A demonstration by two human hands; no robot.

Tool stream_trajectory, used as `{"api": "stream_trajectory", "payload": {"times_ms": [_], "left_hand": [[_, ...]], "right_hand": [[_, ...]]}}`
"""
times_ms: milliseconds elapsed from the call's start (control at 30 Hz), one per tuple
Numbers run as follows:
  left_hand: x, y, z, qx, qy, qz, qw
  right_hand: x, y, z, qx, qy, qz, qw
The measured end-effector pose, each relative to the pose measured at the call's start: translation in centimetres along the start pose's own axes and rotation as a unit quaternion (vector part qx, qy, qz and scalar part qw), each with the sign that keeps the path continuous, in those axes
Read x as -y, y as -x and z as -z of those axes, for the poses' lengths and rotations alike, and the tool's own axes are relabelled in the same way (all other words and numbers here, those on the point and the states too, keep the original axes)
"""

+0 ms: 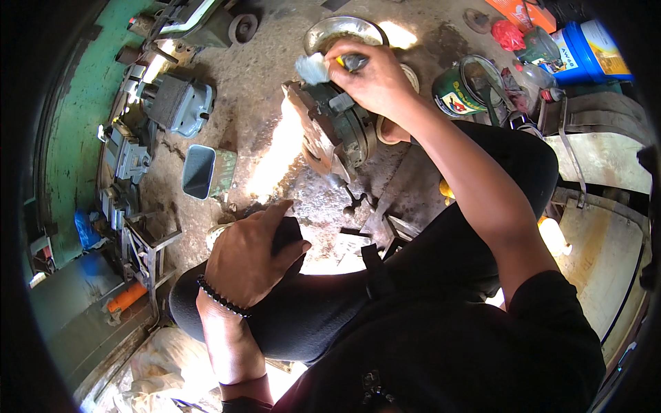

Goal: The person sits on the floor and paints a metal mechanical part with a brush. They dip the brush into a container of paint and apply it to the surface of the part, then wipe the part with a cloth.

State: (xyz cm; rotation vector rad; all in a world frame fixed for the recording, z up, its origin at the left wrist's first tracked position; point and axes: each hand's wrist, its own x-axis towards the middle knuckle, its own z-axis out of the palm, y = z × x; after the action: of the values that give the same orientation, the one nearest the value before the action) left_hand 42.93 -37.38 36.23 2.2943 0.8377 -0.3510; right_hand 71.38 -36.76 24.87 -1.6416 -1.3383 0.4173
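Note:
My right hand (377, 82) is closed around a brush (313, 69) with pale bristles and a yellow and black handle. Just beneath it sits a dark green, round-flanged machine part (348, 131) on the floor. A ragged brownish piece (308, 127) covers its left side. Whether the bristles touch the part, I cannot tell. Behind the brush lies a shallow metal bowl (375, 31), partly hidden by my hand. My left hand (244, 258), a beaded bracelet at the wrist, rests on my left knee with thumb and index finger apart; its other fingers are partly hidden.
A square green container (224, 172) stands left of the machine part, near a grey-blue machine casting (180, 103). At right are a dark green paint bucket (454, 89) and a blue bucket (575, 55). A metal frame (148, 251) stands by my left knee.

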Motion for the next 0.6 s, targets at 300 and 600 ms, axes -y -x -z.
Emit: {"api": "stream_trajectory", "payload": {"times_ms": [300, 600], "left_hand": [[0.0, 0.1, -0.1, 0.003, 0.006, 0.014, 1.000], [0.1, -1.4, 0.3, 0.009, 0.002, -0.013, 1.000]], "right_hand": [[0.8, 6.2, 2.3, 0.147, 0.012, -0.013, 0.989], [1.1, 1.1, 6.6, 0.030, -0.023, -0.086, 0.996]]}}
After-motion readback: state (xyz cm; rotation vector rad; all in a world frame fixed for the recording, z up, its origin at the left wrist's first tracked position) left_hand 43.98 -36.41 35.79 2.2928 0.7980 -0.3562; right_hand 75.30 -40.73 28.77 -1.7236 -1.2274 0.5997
